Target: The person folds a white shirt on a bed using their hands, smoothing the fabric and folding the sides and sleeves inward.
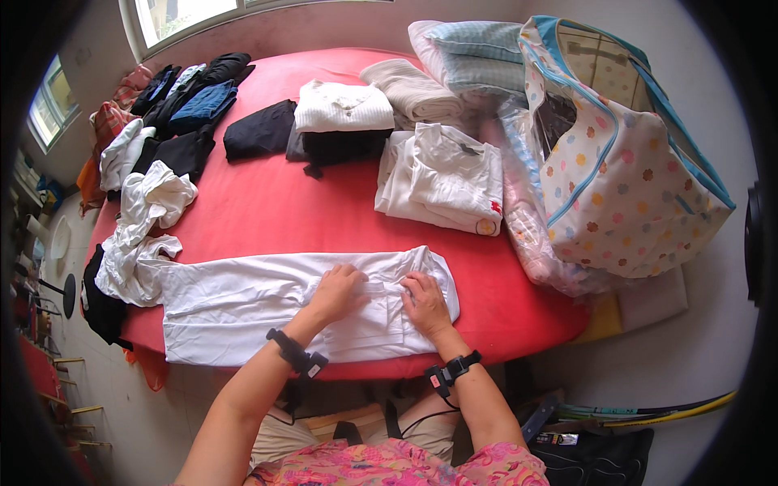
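Has a white garment (pixel 243 304) laid flat near the close edge of the red bed (pixel 284 215), lower centre of the frame, with bare red cover beyond it in mid-frame. Rests left hand (pixel 336 293) and right hand (pixel 425 306) on the garment's right half, fingers bent; cannot tell whether either grip pinches cloth. Meets crumpled white clothes (pixel 150 215) at left, folded white shirts (pixel 446 182) above right, and a flower-patterned bag (pixel 628 182) crowding the right side.
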`<state>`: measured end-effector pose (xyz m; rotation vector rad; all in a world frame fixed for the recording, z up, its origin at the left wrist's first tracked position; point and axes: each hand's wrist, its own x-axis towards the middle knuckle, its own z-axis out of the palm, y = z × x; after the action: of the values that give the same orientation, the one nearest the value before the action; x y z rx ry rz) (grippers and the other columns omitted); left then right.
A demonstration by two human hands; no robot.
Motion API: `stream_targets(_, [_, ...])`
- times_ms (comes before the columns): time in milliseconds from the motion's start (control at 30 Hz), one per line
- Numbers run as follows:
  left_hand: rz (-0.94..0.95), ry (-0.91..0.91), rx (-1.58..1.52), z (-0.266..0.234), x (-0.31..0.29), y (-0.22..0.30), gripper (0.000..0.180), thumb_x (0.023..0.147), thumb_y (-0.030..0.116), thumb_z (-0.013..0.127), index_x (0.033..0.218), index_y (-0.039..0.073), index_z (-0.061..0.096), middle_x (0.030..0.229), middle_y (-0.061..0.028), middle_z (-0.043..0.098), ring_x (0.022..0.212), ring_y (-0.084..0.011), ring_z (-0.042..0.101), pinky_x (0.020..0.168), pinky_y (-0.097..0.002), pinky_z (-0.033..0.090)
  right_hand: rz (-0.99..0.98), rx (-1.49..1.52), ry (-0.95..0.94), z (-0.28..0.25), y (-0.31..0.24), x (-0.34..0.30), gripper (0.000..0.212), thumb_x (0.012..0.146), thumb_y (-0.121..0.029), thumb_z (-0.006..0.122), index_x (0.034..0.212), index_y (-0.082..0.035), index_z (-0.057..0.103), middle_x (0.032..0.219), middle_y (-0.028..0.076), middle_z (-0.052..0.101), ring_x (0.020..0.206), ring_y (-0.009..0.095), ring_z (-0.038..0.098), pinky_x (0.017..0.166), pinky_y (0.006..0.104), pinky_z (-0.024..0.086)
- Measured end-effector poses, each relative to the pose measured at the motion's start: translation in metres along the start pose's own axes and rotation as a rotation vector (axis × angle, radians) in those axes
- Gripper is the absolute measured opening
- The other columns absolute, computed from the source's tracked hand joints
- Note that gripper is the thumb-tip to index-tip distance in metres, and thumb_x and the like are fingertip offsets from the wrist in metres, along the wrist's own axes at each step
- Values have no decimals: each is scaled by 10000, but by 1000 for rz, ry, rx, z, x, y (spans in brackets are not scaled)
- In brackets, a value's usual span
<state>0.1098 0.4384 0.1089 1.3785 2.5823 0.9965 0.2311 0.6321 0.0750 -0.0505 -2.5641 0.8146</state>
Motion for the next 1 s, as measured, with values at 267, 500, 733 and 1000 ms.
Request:
stream_targets(267, [86, -93, 0, 9, 11, -17, 258, 723, 217, 700, 929, 76, 634, 870, -116, 598, 867, -311, 572, 762, -371, 464, -26, -278, 51, 15, -2, -7, 246, 785, -125, 568, 1029, -102, 542, 1128, 71, 524, 1058, 265, 491, 914, 382, 392])
stream_targets(500, [-131, -162, -192, 1, 34, -2, 231, 775, 237, 657, 911, 53, 627, 909, -139, 610, 880, -336, 590, 760, -398, 458, -13, -299, 34, 15, -1, -9, 264, 787, -136, 566, 1048, -106, 538, 1133, 66, 528, 1053, 261, 494, 915, 378, 390])
stream_targets(733, [9, 196, 55, -11, 22, -23, 217, 777, 172, 656, 958, 68, 593, 911, -124, 591, 884, -305, 576, 757, -386, 461, 10, -252, -4, 12, -5, -5, 261, 792, -159, 565, 1050, -120, 548, 1137, 59, 525, 1078, 247, 487, 922, 370, 380])
stream_targets(1000, [-598, 169, -55, -50, -53, -67, 300, 847, 295, 615, 865, -3, 592, 700, -146, 575, 657, -286, 568, 618, -382, 449, 284, 75, 141, -6, -35, 5, 104, 816, -104, 560, 883, -46, 615, 975, 138, 605, 914, 322, 565, 834, 376, 444])
